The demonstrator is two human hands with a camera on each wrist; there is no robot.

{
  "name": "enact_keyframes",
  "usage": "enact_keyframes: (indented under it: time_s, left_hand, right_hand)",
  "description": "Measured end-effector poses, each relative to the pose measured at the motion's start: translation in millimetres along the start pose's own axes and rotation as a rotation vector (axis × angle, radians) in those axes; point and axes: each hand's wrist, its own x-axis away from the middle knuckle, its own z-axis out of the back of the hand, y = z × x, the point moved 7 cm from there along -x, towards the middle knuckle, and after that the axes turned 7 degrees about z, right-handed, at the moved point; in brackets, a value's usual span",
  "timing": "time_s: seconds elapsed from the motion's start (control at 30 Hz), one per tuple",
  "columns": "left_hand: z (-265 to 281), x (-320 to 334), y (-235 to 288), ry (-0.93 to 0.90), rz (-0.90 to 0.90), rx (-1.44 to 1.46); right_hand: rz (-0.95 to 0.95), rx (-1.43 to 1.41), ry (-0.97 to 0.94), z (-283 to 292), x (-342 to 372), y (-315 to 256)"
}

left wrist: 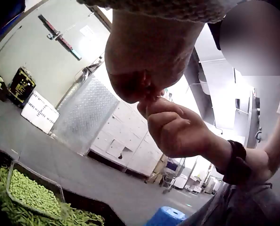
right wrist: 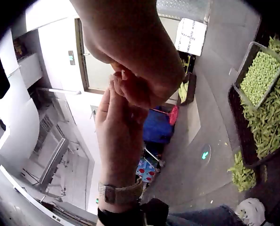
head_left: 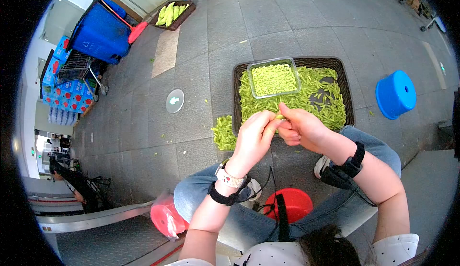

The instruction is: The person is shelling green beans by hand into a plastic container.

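Note:
My left hand (head_left: 256,134) and right hand (head_left: 306,129) meet just above the near edge of a dark woven tray (head_left: 349,88). Between their fingertips they pinch a green edamame pod (head_left: 279,116), mostly hidden by the fingers. Many edamame pods (head_left: 330,115) spread over the tray. On top of them sits a clear plastic tub (head_left: 298,76) full of shelled green beans (head_left: 274,79). In both wrist views the hands touch at the fingertips, and the pod is hidden there.
More pods lie in a heap (head_left: 223,134) left of the tray. A blue upturned stool (head_left: 396,95) stands to the right, a red basin (head_left: 292,204) between the legs. Farther off are a crate of pale green vegetables (head_left: 172,14), a blue bin (head_left: 98,31) and a cart (head_left: 76,68).

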Motion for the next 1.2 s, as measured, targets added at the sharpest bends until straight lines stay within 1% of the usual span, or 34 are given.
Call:
enact_keyframes:
  time_s: [0.03,0.07,0.13,0.17,0.23,0.3,0.37,0.4,0.5,0.53,0.63,0.73,0.83,0.93,1.03,1.13,1.2]
  left_hand:
    - [2,0,4,0.032,-0.061,-0.043]
    - [4,1,8,0.065,-0.121,-0.085]
    - [8,0,9,0.1,-0.082,-0.088]
    - [10,0,9,0.117,-0.062,-0.088]
    - [22,-3,20,0.319,-0.158,-0.205]
    - [26,-2,24,0.371,-0.197,-0.223]
    - [26,-1,22,0.274,-0.181,-0.142]
    - [19,-2,11,0.142,-0.031,-0.015]
    - [0,-3,-20,0.032,0.211,0.259]
    - [-3,-3,-22,0.026,0.215,0.353]
    - [-4,-2,-24,0.009,0.267,0.367]
    - [-6,-1,-21,-0.066,0.318,0.223]
    - [-10,0,-26,-0.076,0.335,0.251]
    - [-12,0,-26,-0.072,0.275,0.292]
    - [-9,0,-20,-0.089,0.257,0.327]
    - [-8,1,-22,-0.13,0.269,0.305]
    - [-9,-1,-25,-0.159,0.302,0.347]
  right_hand:
    - [-0.018,-0.037,-0.009,-1,-1,1]
    - [0.027,0.05,0.022,1,-1,-3]
    - [0.116,0.222,0.084,0,1,-14]
    - [0.193,0.327,0.097,1,0,-20]
    - [0.348,0.536,0.121,4,-1,-29]
    - [0.444,0.706,0.193,5,2,-37]
    - [0.519,0.852,0.255,7,5,-42]
    - [0.546,0.913,0.28,8,4,-43]
    - [0.582,1.049,0.305,-2,11,-48]
    - [0.586,1.087,0.304,-7,14,-49]
    - [0.629,1.04,0.268,-6,12,-44]
    - [0.586,1.04,0.241,-1,8,-36]
    - [0.594,0.983,0.198,-3,8,-34]
    - [0.528,0.91,0.103,-6,7,-31]
    - [0.523,0.82,0.025,-10,6,-31]
    - [0.442,0.643,-0.029,-10,4,-26]
    - [0.465,0.589,-0.041,-10,3,-26]
